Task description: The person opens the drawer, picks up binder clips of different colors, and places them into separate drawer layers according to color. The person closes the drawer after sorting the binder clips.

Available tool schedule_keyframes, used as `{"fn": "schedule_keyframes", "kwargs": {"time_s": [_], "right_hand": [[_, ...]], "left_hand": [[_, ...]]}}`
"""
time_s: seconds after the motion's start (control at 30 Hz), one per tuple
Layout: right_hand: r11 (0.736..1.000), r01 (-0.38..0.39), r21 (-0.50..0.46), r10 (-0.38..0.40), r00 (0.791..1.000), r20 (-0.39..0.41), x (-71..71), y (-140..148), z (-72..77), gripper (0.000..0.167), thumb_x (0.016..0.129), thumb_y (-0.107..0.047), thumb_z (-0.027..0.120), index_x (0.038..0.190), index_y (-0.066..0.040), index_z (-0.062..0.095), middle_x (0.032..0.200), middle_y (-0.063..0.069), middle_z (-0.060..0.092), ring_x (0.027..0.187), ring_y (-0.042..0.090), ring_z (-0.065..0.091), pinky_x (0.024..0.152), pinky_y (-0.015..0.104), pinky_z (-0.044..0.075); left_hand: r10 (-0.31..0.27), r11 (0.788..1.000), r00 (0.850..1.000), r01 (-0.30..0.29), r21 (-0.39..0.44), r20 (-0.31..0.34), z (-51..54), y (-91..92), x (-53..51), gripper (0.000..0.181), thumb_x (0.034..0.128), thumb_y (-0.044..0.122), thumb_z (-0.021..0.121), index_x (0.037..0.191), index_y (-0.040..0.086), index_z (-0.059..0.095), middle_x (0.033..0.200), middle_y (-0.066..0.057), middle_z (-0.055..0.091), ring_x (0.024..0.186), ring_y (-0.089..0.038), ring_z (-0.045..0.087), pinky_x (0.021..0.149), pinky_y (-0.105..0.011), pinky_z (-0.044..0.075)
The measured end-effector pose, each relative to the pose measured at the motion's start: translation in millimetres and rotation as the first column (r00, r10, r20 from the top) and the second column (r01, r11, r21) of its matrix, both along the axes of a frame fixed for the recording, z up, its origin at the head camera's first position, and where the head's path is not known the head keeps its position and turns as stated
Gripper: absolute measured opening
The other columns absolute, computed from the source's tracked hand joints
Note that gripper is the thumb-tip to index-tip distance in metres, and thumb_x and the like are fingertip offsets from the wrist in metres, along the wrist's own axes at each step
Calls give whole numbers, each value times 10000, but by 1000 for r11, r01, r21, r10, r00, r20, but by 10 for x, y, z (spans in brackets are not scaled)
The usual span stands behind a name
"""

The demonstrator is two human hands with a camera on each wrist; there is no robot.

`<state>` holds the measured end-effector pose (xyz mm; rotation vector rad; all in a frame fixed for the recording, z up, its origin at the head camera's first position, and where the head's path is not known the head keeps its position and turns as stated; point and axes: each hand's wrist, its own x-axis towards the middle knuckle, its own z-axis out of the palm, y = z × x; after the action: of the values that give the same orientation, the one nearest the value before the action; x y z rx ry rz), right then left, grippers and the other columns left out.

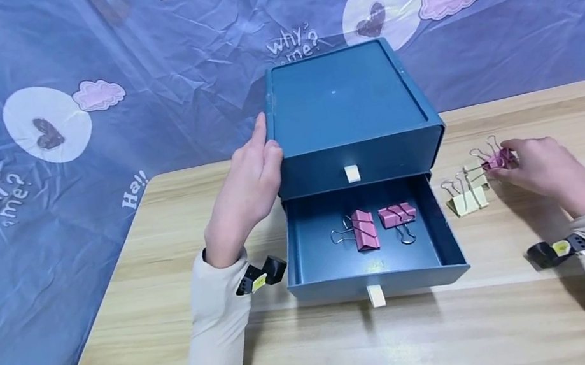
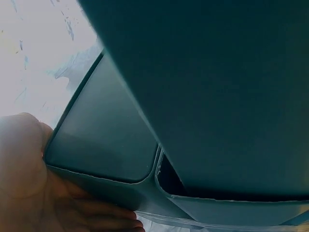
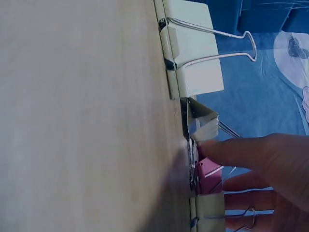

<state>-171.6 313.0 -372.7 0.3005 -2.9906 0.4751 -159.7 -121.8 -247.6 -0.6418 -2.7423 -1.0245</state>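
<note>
A dark blue two-drawer box (image 1: pixel 342 96) stands on the table with its lower drawer (image 1: pixel 328 291) pulled out. Two pink binder clips lie inside: one on the left (image 1: pixel 365 231), one on the right (image 1: pixel 395 215). My left hand (image 1: pixel 249 183) rests against the box's left side, its fingers extended along the wall. To the right of the box, my right hand (image 1: pixel 549 172) pinches a pink binder clip (image 3: pixel 208 175) between thumb and fingers. Pale yellow binder clips (image 1: pixel 467 202) stand beside it; the right wrist view shows another yellow clip (image 3: pixel 208 212) below the fingers.
The upper drawer is shut, with a white pull tab (image 1: pixel 352 174); the lower one has a similar tab (image 1: pixel 376 295). A blue printed cloth (image 1: pixel 163 68) hangs behind the wooden table (image 1: pixel 132 300). A small black camera sits on each wrist.
</note>
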Motion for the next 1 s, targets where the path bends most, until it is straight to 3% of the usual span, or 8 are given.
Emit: {"fn": "schedule_keyframes", "kwargs": {"time_s": [0.2,0.43,0.63,0.8,0.93,1.0], "right_hand": [[1000,16,-15,-16,1000,15,-39,4,-26,401,868,-180,704,1093,112,547,726,175,607,672,396,583,575,549,461],[994,27,-103,-36,995,-88,-32,25,-64,459,805,-142,751,1154,112,593,767,184,646,622,269,554,548,397,435],[987,64,-149,-89,981,-170,27,73,-24,435,785,-107,735,1141,98,592,854,292,639,639,344,560,594,439,415],[983,66,-174,-111,957,-266,96,129,0,319,780,-145,751,1031,28,656,828,185,652,629,38,461,598,234,310],[983,57,-176,-109,947,-301,125,149,13,272,793,-153,733,1004,6,669,820,173,658,656,-113,370,625,235,287],[984,45,-173,-99,943,-316,138,142,21,303,786,-142,731,1035,21,671,853,199,668,656,-99,391,636,247,293]], "left_hand": [[-5,1000,1000,5,-1,-9,-2,6,-11,609,976,210,242,1521,-40,139,589,22,251,620,-228,306,894,-310,352],[2,1000,1000,-2,1,-20,0,3,-16,615,966,208,245,1519,-45,149,588,20,261,606,-214,293,880,-313,362],[12,1000,1000,-12,-1,-6,4,3,-6,614,971,212,247,1523,-36,143,594,17,264,630,-223,324,877,-321,365],[13,1000,1000,-13,2,-5,6,7,-4,613,970,210,249,1524,-33,144,592,19,265,602,-211,299,868,-321,371],[13,1000,1000,-13,8,-17,0,7,-9,612,968,206,251,1519,-43,156,593,17,268,577,-201,280,840,-328,386],[19,1000,1000,-19,10,-14,-6,2,-1,612,968,206,252,1519,-42,157,591,17,268,566,-199,274,830,-330,390]]}}
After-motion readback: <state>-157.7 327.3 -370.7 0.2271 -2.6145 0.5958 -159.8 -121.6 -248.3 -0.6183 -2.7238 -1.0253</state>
